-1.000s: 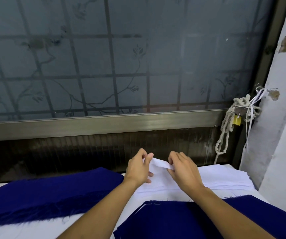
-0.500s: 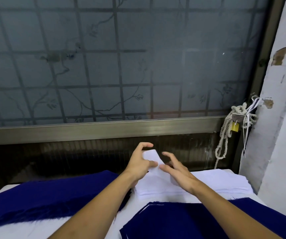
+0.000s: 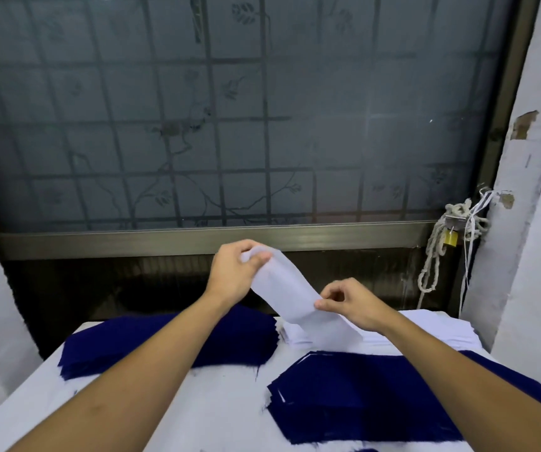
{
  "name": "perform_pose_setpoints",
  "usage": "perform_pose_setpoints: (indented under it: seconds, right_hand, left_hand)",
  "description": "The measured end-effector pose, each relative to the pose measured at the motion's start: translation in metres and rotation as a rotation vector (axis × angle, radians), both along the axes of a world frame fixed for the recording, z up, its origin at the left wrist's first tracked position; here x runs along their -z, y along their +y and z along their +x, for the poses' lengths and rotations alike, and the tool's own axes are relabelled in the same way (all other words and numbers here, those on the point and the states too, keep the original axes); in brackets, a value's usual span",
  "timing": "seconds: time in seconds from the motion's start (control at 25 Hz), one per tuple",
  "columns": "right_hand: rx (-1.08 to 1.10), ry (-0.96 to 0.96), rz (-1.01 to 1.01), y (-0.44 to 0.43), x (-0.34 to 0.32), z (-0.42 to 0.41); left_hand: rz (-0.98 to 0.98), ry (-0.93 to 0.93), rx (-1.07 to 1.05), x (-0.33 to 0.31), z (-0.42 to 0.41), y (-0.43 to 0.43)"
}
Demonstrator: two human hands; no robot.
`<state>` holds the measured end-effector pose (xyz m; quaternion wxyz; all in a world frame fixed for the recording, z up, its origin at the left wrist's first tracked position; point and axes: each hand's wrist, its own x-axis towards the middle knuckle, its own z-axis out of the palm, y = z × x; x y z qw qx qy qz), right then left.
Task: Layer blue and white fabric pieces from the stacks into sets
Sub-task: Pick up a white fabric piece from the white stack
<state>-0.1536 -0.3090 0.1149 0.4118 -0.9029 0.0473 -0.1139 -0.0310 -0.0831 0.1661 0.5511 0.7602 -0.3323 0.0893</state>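
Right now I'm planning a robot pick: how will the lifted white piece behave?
Probably floppy: the white piece sags between left hand and right hand. Likely light: fingertip pinches carry it. May drag the white stack, where its end trails.

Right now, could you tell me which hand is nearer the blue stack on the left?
Left. The left hand hovers above the blue stack, at its right end; the right hand is over the white stack.

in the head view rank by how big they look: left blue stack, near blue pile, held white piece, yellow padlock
1-2: near blue pile and left blue stack, look alike, both partly hidden, not ranked
3: held white piece
4: yellow padlock
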Motion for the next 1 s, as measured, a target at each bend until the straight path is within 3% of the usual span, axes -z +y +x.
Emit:
perform_pose_setpoints:
  seconds: [0.32,0.56,0.8,1.0]
  right_hand:
    - [-0.007,-0.087,-0.067,0.051,-0.008,-0.026]
    - [0.016,-0.067,-0.047,0.060,0.000,-0.059]
    - [0.190,-0.034,-0.024,0.043,0.021,-0.105]
    - [0.256,-0.043,0.056,0.044,0.021,-0.119]
  left_hand:
    - [-0.167,0.017,-0.150,-0.032,-0.013,0.081]
    - [-0.263,0.115,-0.296,-0.015,-0.017,0.137]
    - [-0.154,0.175,-0.461,0.040,-0.019,0.180]
    - [-0.072,0.159,-0.457,0.061,-0.030,0.180]
